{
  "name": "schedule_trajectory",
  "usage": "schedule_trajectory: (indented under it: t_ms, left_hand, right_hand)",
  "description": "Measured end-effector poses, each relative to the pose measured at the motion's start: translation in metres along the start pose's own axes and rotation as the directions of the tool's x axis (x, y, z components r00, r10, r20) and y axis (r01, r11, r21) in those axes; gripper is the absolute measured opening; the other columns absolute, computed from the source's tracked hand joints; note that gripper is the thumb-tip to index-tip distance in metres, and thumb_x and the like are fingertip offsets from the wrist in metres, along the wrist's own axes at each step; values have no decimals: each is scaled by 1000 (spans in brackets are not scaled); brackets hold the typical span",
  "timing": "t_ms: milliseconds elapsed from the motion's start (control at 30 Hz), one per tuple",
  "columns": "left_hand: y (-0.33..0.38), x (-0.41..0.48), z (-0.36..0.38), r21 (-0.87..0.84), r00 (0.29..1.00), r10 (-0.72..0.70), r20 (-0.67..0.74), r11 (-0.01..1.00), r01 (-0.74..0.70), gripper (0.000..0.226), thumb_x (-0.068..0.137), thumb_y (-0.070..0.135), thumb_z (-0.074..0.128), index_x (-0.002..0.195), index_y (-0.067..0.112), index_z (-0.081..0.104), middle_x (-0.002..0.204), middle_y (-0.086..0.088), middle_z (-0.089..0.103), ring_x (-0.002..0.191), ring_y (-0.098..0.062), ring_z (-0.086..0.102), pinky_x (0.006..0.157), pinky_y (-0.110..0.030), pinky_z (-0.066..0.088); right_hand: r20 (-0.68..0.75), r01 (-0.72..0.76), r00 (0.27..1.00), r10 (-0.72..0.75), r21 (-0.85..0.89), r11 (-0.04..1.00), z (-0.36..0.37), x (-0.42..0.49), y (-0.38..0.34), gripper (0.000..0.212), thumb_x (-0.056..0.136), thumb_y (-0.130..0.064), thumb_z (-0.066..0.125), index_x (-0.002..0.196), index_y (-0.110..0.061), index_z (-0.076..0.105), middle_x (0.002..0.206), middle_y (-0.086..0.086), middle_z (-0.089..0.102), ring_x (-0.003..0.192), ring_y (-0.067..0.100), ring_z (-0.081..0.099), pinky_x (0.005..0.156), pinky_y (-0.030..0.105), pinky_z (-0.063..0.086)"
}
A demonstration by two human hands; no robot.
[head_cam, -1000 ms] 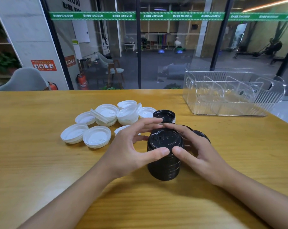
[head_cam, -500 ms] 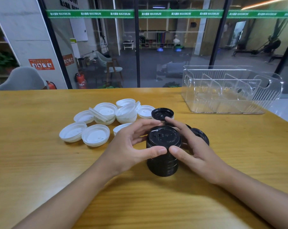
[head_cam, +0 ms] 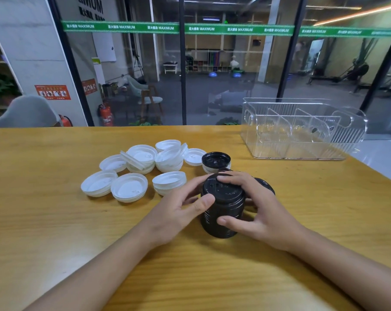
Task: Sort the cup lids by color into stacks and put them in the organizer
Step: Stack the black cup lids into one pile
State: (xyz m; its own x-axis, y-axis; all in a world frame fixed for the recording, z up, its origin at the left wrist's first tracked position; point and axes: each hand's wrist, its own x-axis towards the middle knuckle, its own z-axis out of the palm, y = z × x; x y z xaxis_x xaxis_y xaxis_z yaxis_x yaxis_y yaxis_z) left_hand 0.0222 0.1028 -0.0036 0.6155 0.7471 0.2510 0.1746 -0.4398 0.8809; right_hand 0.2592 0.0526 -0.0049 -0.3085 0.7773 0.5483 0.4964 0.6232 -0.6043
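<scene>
Both hands are on the black stack [head_cam: 228, 203]: L hand [head_cam: 176, 214] curls round its left side w/ the thumb pressed to the wall, R hand [head_cam: 264, 212] grips it from the right. Vs half a sec ago, we see the R fingers have slid from behind the top lid to lie across it, and the R thumb has dropped low on the side. The stack stands on the table [head_cam: 55, 221], approx same spot. We read that as squaring-up done and a carrying grip forming. Still to collect: a black lid [head_cam: 216, 158] sitting on a white one, and a second black lid [head_cam: 267, 186] just behind the R hand. White lids [head_cam: 129, 187] lie loose at left, unsorted. The organizer [head_cam: 302, 140] is well apart at far right, no stack in it yet
</scene>
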Motion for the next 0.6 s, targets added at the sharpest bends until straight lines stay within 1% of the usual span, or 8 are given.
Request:
schedule_trajectory:
  t_ms: [67, 200, 267, 300, 400, 467, 533, 600]
  left_hand:
    - [1, 0, -2, 73, 999, 35, -12, 997, -34, 60, 99, 55, 53, 154, 31, 48, 149, 15, 60, 143, -8, 52, 120, -45, 41]
    - [-1, 1, -2, 285, 993, 111, 47, 951, -120, 73, 93, 75, 48, 155, 38, 44, 152, 26, 52, 145, 0, 44, 115, -30, 41]
    - [-2, 1, 1, 337, 988, 145, 61, 928, -157, 78, 92, 82, 43, 157, 38, 42, 154, 27, 47, 146, 2, 41, 114, -19, 37]
    - [-2, 2, 3, 364, 986, 156, 66, 916, -170, 77, 93, 81, 42, 157, 38, 40, 155, 27, 44, 147, 3, 39, 113, -15, 34]
    - [-4, 11, 11, 473, 980, 182, 81, 858, -199, 70, 97, 72, 43, 158, 39, 37, 157, 26, 39, 147, 3, 36, 117, -17, 31]
    - [-8, 19, 20, 546, 973, 217, 79, 807, -224, 63, 101, 67, 44, 157, 38, 40, 157, 23, 40, 146, 3, 36, 119, -20, 32]
    - [-13, 27, 29, 629, 954, 289, 80, 727, -273, 59, 102, 59, 48, 155, 33, 46, 155, 17, 44, 145, -1, 40, 118, -23, 35]
    - [-15, 37, 37, 691, 925, 367, 99, 644, -329, 54, 102, 50, 53, 152, 27, 52, 152, 11, 49, 142, -7, 47, 116, -29, 42]
  right_hand:
    - [0, -4, 1000, 4, -23, 1000, -2, -1, -1, 67, 86, -36, 85, 145, -26, 55, 150, -15, 51, 143, 10, 51, 103, 21, 52]
    - [-18, -27, 1000, 25, -84, 996, -13, -11, -3, 67, 86, -40, 86, 144, -25, 57, 148, -14, 52, 142, 8, 51, 104, 18, 48]
    - [-47, -44, 998, 39, -110, 993, -22, -20, -4, 67, 84, -40, 86, 143, -25, 57, 148, -16, 52, 141, 6, 51, 101, 14, 48]
    - [-63, -56, 997, 49, -109, 992, -27, -27, -4, 67, 84, -41, 86, 142, -25, 58, 148, -16, 51, 140, 5, 52, 99, 12, 48]
    - [-98, -84, 993, 73, -120, 989, -43, -45, -3, 67, 84, -46, 84, 143, -28, 57, 148, -17, 50, 139, 6, 52, 96, 11, 50]
    - [-112, -103, 990, 87, -141, 985, -54, -56, -3, 67, 84, -50, 81, 142, -30, 57, 148, -20, 49, 139, 6, 52, 96, 10, 49]
    - [-130, -115, 987, 96, -152, 982, -63, -65, -2, 66, 83, -52, 80, 141, -30, 57, 148, -22, 49, 139, 5, 52, 96, 9, 49]
    - [-143, -122, 985, 99, -164, 979, -72, -73, 1, 66, 84, -52, 80, 141, -30, 57, 148, -19, 51, 138, 5, 53, 96, 10, 49]
